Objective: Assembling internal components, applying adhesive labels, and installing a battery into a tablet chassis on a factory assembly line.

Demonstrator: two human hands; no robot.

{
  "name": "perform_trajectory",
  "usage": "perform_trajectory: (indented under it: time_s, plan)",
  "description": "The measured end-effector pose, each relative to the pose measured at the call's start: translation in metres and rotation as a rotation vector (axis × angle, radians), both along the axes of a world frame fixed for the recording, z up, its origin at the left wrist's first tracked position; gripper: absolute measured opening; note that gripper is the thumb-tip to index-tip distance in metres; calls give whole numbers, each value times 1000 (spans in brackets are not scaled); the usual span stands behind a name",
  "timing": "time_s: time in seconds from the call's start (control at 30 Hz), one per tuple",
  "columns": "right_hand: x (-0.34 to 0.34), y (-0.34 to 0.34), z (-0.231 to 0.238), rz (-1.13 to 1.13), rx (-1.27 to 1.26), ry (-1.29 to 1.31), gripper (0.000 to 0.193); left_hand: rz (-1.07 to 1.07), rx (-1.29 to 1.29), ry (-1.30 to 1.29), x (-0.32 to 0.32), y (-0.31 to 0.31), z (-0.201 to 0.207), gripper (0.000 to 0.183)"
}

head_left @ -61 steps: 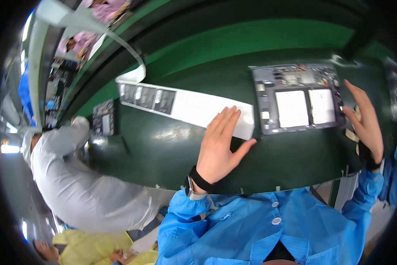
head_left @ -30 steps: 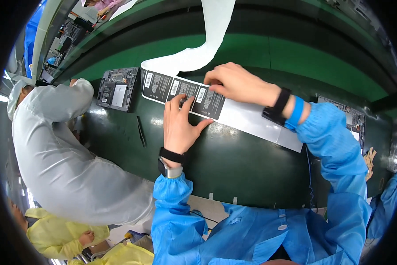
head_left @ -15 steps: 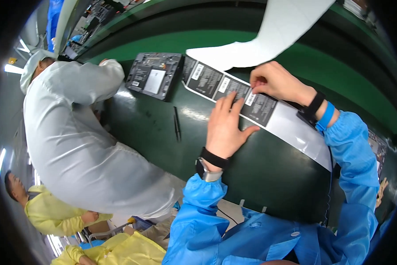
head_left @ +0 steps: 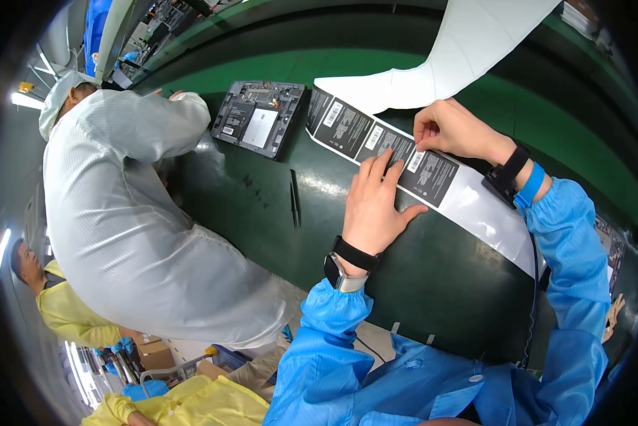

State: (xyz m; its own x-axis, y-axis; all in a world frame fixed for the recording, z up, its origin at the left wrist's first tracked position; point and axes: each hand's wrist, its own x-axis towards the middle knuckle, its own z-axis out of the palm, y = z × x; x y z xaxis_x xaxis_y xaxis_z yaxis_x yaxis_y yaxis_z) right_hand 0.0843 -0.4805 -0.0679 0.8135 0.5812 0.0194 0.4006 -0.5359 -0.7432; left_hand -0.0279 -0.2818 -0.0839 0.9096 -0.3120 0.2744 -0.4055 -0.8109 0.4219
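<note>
A strip of black labels with white barcode patches lies aslant on the green bench, its bare backing running toward the lower right. My left hand rests flat on the strip, fingers spread over the labels and thumb out to the side. Just right of it, my right hand has thumb and forefinger pinched at the upper edge of a label; the fingers partly hide that spot. Left of the strip sits an opened flat electronic device, its circuit board and battery showing. Slim black tweezers lie below the device.
Close on my left, a co-worker in a white coat leans over the bench. A wide white sheet rises behind the strip. A dark cable hangs by my right sleeve. People in yellow are at lower left.
The whole view has shifted a little, so bench and hands sit slightly farther right. Both hands keep nearly the same place on the label strip.
</note>
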Motion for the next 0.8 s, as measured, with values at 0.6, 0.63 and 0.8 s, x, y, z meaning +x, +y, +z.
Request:
perform_trajectory:
  time_s: [0.6,0.63,0.8]
  plan:
    - [-2,-1,4,34,-46,-21,10,-14,-48,17,0,0,0,70]
    - [-2,-1,5,38,-44,-23,10,-17,-42,7,0,0,2,70]
    - [-8,0,4,32,20,-87,13,-7,-45,18,0,1,1,69]
